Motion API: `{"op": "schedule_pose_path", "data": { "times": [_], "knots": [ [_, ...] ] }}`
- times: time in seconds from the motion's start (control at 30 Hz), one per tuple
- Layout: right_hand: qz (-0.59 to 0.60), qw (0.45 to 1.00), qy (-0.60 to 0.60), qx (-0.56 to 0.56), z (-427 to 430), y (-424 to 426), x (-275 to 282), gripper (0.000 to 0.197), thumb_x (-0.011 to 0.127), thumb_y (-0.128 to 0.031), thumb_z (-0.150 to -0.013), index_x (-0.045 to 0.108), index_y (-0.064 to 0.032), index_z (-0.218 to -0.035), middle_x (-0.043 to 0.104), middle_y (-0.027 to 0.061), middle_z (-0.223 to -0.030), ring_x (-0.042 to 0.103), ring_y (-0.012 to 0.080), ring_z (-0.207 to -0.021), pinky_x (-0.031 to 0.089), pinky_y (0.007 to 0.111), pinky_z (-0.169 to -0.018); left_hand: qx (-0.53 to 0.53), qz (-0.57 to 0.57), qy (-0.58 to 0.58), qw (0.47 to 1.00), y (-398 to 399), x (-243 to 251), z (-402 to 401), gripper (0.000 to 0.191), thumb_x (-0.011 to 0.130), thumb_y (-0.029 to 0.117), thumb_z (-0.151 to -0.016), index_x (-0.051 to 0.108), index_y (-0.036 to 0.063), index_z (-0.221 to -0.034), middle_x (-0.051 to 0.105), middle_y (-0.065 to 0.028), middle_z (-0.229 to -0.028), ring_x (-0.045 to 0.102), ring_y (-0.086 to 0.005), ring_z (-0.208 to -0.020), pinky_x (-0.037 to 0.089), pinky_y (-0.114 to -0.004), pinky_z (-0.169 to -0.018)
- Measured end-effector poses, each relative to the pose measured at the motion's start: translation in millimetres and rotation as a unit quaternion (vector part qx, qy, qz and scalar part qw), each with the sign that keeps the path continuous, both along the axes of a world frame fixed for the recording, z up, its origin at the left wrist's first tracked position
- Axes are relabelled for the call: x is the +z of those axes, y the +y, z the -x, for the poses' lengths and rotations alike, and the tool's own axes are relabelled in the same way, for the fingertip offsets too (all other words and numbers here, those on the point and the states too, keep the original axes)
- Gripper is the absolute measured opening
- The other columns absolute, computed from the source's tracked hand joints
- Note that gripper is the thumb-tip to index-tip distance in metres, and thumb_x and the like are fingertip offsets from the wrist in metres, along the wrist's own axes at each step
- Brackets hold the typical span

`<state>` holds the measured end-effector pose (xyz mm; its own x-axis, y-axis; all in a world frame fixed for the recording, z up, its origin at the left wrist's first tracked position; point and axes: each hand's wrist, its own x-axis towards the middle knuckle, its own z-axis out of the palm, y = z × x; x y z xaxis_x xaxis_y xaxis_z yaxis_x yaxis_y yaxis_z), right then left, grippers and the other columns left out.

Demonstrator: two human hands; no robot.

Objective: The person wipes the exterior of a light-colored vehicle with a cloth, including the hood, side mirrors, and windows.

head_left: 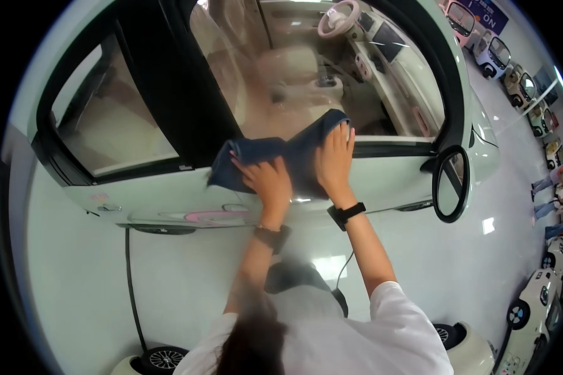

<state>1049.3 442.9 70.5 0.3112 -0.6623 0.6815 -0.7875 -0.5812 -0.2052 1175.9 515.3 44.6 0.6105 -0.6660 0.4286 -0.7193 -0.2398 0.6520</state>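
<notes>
A dark blue cloth [300, 159] with a folded edge lies across the lower part of a car's side window [281, 112] and the top of its pale green door [384, 180]. My left hand [268, 183] holds the left half, fingers spread over the fabric. On the right half, my right hand [335, 159] has its fingers extended upward to the cloth's upper edge. Both palms face the car. The cloth hides the window's bottom trim between the black pillar [169, 84] and the right hand.
A black-rimmed side mirror [452, 183] juts out at the right. Through the glass show pale seats and a steering wheel [339, 18]. Small cars [535, 304] stand at the right and behind me. Several people [551, 201] are at the far right. A black strip [130, 281] crosses the glossy floor.
</notes>
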Motion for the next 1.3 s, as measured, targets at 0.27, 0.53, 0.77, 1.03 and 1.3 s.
{"op": "schedule_pose_path", "data": {
  "times": [0.27,0.53,0.77,1.03,1.3],
  "knots": [
    [-0.007,0.994,-0.069,0.088,-63.6,31.7,-54.6,0.049,0.057,-0.006,-0.083,0.047,0.0192,-0.124,0.044,0.0410,-0.131,0.035,0.0546,-0.132,0.020,0.060,-0.116,-0.038,-0.027,-0.176,0.983,49.0,-75.1,-33.7,0.052,0.057,0.025,-0.095,0.050,-0.0095,-0.133,0.034,-0.0340,-0.148,0.019,-0.0501,-0.144,0.021,-0.056,-0.111],
    [0.075,0.976,-0.041,0.200,-130.6,-3.0,51.4,0.051,0.057,-0.002,-0.078,0.048,0.0140,-0.126,0.047,0.0314,-0.135,0.041,0.0477,-0.131,0.028,0.056,-0.113,-0.007,0.088,-0.109,0.990,20.2,-2.3,-86.1,0.046,0.057,0.017,-0.091,0.052,-0.0109,-0.127,0.047,-0.0306,-0.140,0.038,-0.0469,-0.134,0.022,-0.059,-0.110],
    [0.204,0.942,-0.019,0.264,-170.8,-38.0,147.0,0.045,0.054,-0.003,-0.081,0.054,0.0087,-0.125,0.053,0.0229,-0.134,0.045,0.0341,-0.134,0.032,0.044,-0.114,0.014,0.142,-0.171,0.975,-7.9,62.5,-120.2,0.042,0.050,0.019,-0.099,0.050,-0.0112,-0.129,0.046,-0.0325,-0.136,0.038,-0.0468,-0.130,0.022,-0.058,-0.110],
    [0.279,0.933,0.024,0.227,-119.9,-78.2,218.1,0.042,0.055,-0.006,-0.082,0.058,0.0027,-0.123,0.057,0.0170,-0.132,0.051,0.0287,-0.129,0.037,0.043,-0.111,-0.108,0.213,-0.057,0.969,-34.0,119.5,-60.5,0.048,0.047,0.024,-0.102,0.046,-0.0123,-0.133,0.048,-0.0322,-0.135,0.040,-0.0470,-0.128,0.026,-0.053,-0.110],
    [0.176,0.967,-0.161,-0.091,80.3,-130.2,109.0,0.061,0.045,0.007,-0.081,0.038,0.0111,-0.141,0.040,0.0304,-0.145,0.036,0.0442,-0.138,0.024,0.048,-0.118,-0.155,0.083,-0.196,0.965,-85.2,113.7,40.8,0.058,0.055,0.039,-0.095,0.070,-0.0158,-0.084,0.035,-0.0382,-0.146,0.029,-0.0540,-0.137,0.023,-0.056,-0.115]
  ]
}}
